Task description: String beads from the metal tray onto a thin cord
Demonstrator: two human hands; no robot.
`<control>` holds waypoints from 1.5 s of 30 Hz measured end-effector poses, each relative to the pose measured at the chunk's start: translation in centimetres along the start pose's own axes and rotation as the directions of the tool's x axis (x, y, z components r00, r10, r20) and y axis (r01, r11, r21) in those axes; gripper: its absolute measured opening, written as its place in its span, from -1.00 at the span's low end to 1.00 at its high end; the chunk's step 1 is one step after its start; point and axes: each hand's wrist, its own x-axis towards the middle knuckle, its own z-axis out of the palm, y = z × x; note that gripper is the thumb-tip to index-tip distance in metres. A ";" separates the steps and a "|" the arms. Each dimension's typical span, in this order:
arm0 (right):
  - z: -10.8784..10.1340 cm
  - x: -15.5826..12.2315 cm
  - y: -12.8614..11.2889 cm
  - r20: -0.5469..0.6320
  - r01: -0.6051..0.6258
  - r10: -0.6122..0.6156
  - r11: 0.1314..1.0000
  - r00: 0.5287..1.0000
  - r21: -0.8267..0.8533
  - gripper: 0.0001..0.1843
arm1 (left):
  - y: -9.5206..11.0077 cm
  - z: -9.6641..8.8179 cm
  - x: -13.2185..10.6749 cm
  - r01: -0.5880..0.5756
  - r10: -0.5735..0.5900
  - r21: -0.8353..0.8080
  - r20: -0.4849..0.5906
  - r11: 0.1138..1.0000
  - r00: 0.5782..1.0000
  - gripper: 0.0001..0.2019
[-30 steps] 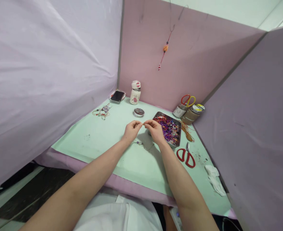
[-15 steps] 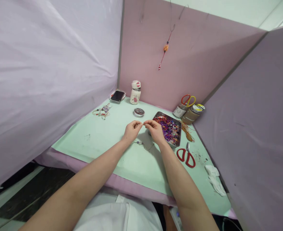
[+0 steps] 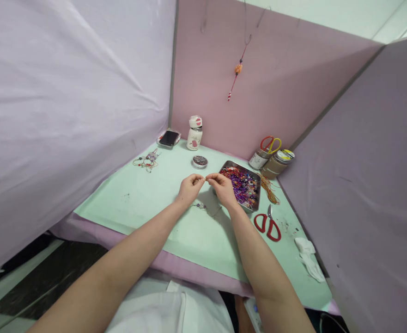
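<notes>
Above the middle of the table, my left hand [image 3: 191, 188] and my right hand [image 3: 224, 188] meet fingertip to fingertip. Both are closed in a pinch, and whatever sits between the fingers is too small to make out. Just below them a thin beaded cord [image 3: 200, 206] shows against the green surface, its ends running toward my wrists; whether it joins my fingers I cannot tell. Partly behind my right hand stands a metal tray [image 3: 259, 189] filled with purple, red and orange beaded strands [image 3: 243, 182]. A small round tin [image 3: 199, 161] rests beyond my fingertips.
Red-handled scissors [image 3: 268, 226] lie right of my right forearm, near a bundle of brown cords [image 3: 270, 190]. At the back are a jar [image 3: 276, 165], a can with scissors [image 3: 258, 159], a white bottle [image 3: 194, 134] and a phone [image 3: 169, 138]. Beaded bracelets [image 3: 148, 160] lie left.
My fingertips have come very slightly closer together. Otherwise both hands keep their pinch in the same place, and the things on the table have not moved.
</notes>
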 end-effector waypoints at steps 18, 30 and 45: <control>-0.2 0.1 0.4 0.015 0.009 -0.008 0.994 1.000 -0.105 -0.79 | -0.1 0.3 0.2 0.136 -0.130 -0.151 0.054 0.979 0.990 -0.74; 0.0 0.1 0.5 0.009 0.008 -0.007 0.995 1.000 -0.098 -0.80 | 0.1 0.6 0.0 0.147 -0.140 -0.239 0.045 0.960 0.989 -0.76; -3.3 -0.1 -1.7 -0.051 -0.197 0.230 0.913 0.972 0.357 -0.70 | 5.1 0.6 -0.1 0.236 -0.222 -0.012 0.299 0.972 0.928 -0.74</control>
